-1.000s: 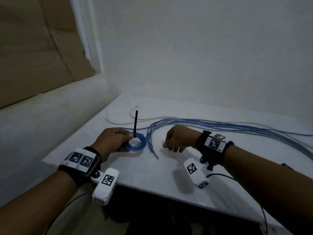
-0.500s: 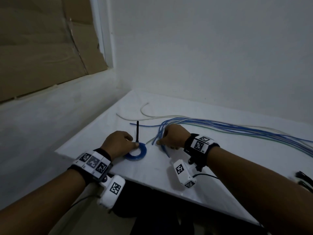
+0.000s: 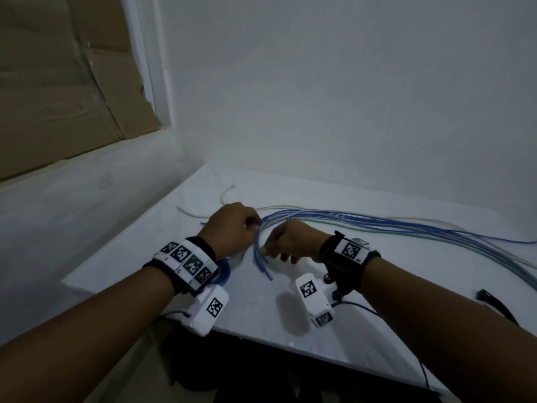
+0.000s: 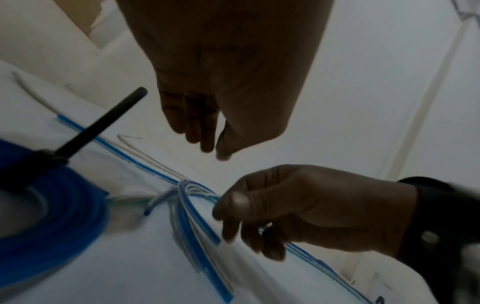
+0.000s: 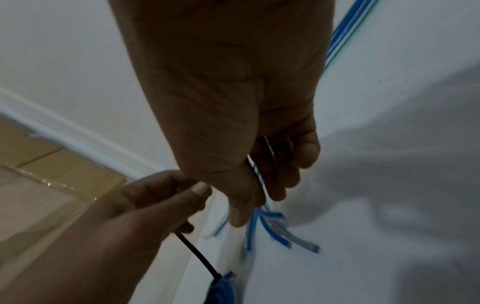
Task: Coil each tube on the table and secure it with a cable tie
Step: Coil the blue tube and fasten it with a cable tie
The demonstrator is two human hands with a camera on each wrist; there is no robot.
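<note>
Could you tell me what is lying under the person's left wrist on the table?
A blue coiled tube peeks out beside the left hand, bound by a black cable tie whose tail sticks up. In the head view the wrist covers most of the coil.

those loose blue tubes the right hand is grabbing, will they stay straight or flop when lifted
Probably flop: the loose blue tubes lie in long bending curves across the table, and their ends droop below the right hand. They look thin, so likely light. The tied coil holds its ring under a cable tie, so they seem to bend easily without kinking.
</note>
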